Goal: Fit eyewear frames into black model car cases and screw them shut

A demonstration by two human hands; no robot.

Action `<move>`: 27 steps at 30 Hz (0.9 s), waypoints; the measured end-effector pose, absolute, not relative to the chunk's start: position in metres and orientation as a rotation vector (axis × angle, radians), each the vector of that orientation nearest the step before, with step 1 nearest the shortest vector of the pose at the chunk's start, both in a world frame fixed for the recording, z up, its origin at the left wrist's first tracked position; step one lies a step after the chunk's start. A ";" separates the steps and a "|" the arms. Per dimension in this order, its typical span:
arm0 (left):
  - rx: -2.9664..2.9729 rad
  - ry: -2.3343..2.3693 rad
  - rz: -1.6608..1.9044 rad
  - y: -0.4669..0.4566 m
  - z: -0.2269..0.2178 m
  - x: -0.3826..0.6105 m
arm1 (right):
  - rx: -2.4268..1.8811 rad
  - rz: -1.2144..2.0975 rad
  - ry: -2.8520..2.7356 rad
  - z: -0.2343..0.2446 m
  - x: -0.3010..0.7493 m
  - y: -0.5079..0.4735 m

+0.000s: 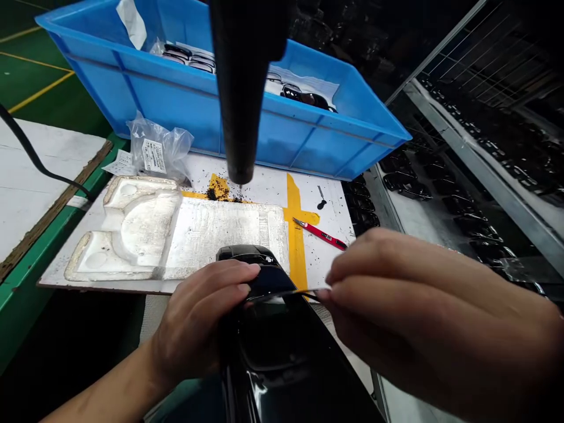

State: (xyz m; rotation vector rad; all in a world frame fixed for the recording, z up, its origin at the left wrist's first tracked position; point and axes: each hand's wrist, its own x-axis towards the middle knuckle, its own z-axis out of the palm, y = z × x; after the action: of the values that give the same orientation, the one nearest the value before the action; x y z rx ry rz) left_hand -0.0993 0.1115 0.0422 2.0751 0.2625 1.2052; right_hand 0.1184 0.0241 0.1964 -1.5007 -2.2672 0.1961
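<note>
A long glossy black plastic part (282, 352) extends from the bottom of the view toward the foam block. My left hand (207, 311) is wrapped around its left side, with fingertips on its upper face. Over the part, my right hand (396, 305) is closed in a pinch on the end of a thin dark strip (282, 295). The strip's other end lies close to my left fingertips; whether it touches the part I cannot tell. Beyond the hands is a white foam block (220, 229) with a curved recess. The right hand is slightly blurred.
A blue bin (167, 94) holding black parts stands at the back. A dark vertical tool (240, 117) hangs over the bench. A red craft knife (321, 234) lies on yellow tape (296, 258). Small black bits (215, 191) and a plastic bag (156, 147) lie behind the foam.
</note>
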 end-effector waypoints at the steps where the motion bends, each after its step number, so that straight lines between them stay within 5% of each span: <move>1: 2.072 0.260 1.193 0.111 0.041 -0.099 | -1.487 0.190 -2.280 0.193 0.120 0.029; 11: 2.188 0.242 1.142 0.117 0.053 -0.088 | -1.680 0.769 -2.206 0.165 0.116 0.055; 27: 2.205 0.230 1.195 0.122 0.045 -0.090 | -1.716 0.936 -1.970 0.163 0.112 0.066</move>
State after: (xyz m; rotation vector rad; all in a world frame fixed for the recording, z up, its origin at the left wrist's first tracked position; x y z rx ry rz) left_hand -0.0898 0.1218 0.0449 2.2046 0.2304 1.1952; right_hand 0.1124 0.0656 0.1635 -1.7157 -1.9703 0.9356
